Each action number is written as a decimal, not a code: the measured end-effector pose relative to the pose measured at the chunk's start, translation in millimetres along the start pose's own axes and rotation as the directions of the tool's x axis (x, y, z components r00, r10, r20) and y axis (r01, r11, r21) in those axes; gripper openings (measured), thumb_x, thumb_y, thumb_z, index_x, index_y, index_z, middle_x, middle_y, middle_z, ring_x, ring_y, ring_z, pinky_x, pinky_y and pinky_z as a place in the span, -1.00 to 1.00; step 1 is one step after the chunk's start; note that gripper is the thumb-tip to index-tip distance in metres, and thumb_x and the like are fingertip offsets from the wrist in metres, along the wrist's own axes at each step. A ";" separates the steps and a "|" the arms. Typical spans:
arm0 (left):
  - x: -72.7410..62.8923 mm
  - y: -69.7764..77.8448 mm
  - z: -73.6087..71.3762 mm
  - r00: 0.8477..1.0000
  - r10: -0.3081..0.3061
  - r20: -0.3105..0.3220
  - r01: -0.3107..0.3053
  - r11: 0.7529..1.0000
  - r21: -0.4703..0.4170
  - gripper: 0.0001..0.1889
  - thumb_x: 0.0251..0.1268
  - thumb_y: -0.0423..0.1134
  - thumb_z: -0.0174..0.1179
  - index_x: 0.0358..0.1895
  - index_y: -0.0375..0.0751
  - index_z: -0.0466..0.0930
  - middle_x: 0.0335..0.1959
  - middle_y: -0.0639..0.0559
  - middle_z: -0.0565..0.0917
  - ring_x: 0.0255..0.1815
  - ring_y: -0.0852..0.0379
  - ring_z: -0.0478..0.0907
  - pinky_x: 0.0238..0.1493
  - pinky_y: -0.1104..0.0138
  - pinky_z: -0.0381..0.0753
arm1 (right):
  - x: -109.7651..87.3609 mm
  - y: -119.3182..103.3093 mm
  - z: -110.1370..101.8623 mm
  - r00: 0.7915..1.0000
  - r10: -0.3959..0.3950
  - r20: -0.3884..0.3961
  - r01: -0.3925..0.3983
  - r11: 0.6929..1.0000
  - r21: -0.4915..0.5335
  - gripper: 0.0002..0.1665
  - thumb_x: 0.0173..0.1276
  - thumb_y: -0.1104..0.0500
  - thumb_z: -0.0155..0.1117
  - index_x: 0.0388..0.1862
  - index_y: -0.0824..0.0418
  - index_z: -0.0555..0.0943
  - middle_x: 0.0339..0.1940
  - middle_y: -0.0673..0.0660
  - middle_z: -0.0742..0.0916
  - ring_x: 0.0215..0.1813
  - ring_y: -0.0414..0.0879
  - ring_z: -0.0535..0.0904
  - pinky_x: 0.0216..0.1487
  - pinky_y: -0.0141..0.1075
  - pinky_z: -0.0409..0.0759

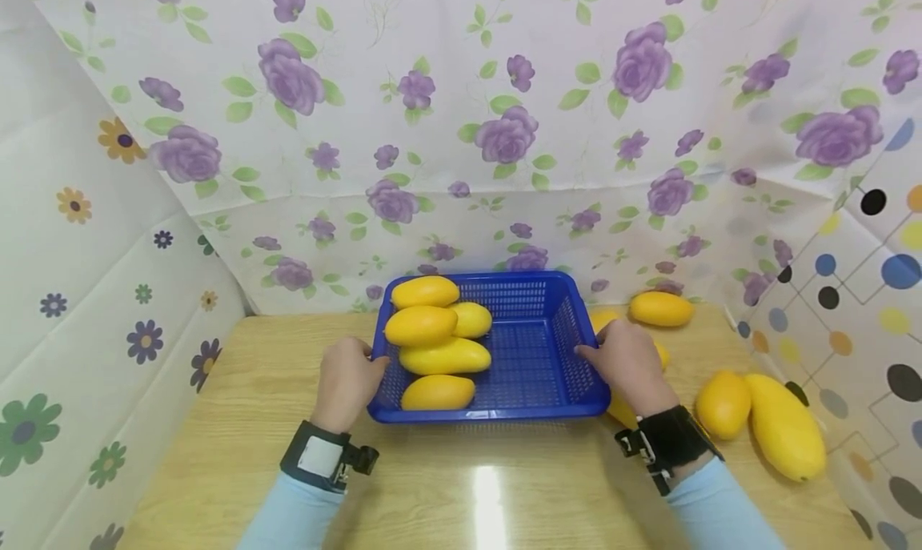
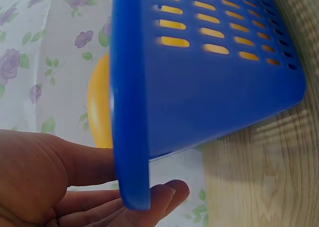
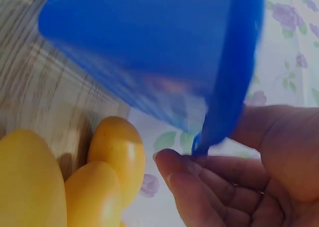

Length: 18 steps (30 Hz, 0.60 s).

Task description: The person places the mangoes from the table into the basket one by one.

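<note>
A blue plastic basket (image 1: 519,366) with slotted walls is held between both hands, with several yellow mangoes (image 1: 444,356) piled in its left half. My left hand (image 1: 349,382) grips the rim at the left end, thumb over the top and fingers curled beneath, as the left wrist view shows. At the opposite end, my right hand (image 1: 634,366) pinches the rim in the same way. In the right wrist view the basket wall (image 3: 144,33) rises over the wooden table, and loose mangoes (image 3: 117,157) lie beside it.
Right of the basket, a mango (image 1: 661,309) lies at the back, and another mango (image 1: 723,404) touches a larger, longer yellow fruit (image 1: 787,428). More yellow fruit is partly hidden behind the right hand. Flowered sheeting (image 1: 461,134) hangs behind the wooden table (image 1: 432,486), with patterned sheets on both sides.
</note>
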<state>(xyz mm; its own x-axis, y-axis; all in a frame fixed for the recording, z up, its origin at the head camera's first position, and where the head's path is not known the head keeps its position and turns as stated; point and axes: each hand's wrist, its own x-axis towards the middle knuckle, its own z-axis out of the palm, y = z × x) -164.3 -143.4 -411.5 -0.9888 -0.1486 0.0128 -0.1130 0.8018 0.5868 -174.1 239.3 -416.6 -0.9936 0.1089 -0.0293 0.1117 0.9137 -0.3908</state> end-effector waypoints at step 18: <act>2.3 -8.2 -4.2 1.000 -0.014 -0.015 0.014 1.000 -0.006 -0.77 0.16 -0.20 0.25 -0.56 -0.27 0.63 -0.75 -0.01 0.48 -0.76 0.13 0.40 -0.79 0.43 0.28 | 7.2 78.7 -47.4 0.988 0.102 0.114 -0.099 0.994 -0.036 0.26 -0.01 -0.41 0.29 0.43 0.35 0.09 0.35 0.60 0.18 0.29 0.52 0.11 0.22 0.33 0.17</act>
<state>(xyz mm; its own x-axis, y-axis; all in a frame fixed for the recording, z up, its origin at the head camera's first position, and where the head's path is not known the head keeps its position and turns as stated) -165.2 -152.7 -412.8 -0.9855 -0.1689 0.0165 -0.1265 0.7963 0.5915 -171.8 330.6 -404.0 -0.9723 0.1562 -0.1740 0.2096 0.9120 -0.3526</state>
